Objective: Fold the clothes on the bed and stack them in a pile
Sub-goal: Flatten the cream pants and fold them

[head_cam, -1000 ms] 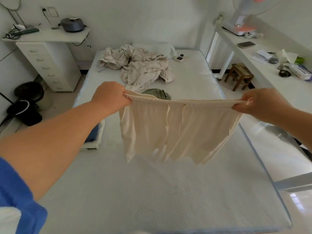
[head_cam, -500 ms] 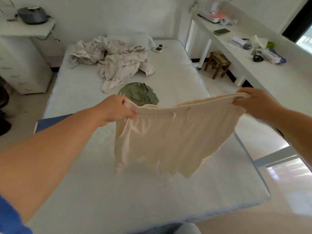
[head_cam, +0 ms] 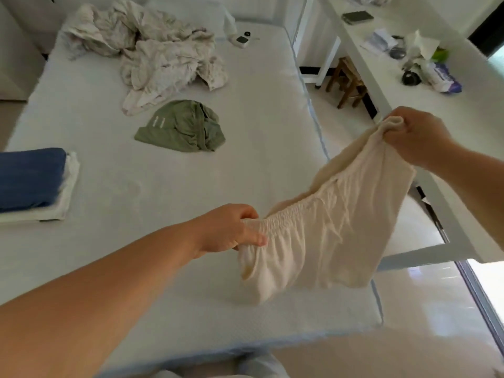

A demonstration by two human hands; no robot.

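Cream shorts (head_cam: 321,236) with an elastic waistband hang over the near right corner of the white bed (head_cam: 169,186). My left hand (head_cam: 231,230) grips one end of the waistband low over the mattress. My right hand (head_cam: 417,135) pinches the other end, held higher and past the bed's right edge. The hem touches the mattress. A crumpled green garment (head_cam: 182,126) lies mid-bed. A rumpled pale patterned garment (head_cam: 161,53) lies near the head. At the left edge sits a folded pile, blue on white (head_cam: 35,181).
A small white device (head_cam: 241,39) rests near the pillow. Right of the bed runs a long white desk (head_cam: 463,105) with a phone, tissues and packets. A wooden stool (head_cam: 349,80) stands under it. Glossy floor lies at the right.
The view swung left and down. My left hand dropped toward the mattress while my right hand stayed high, so the waistband now slants and is slack. The hem reached the bed.
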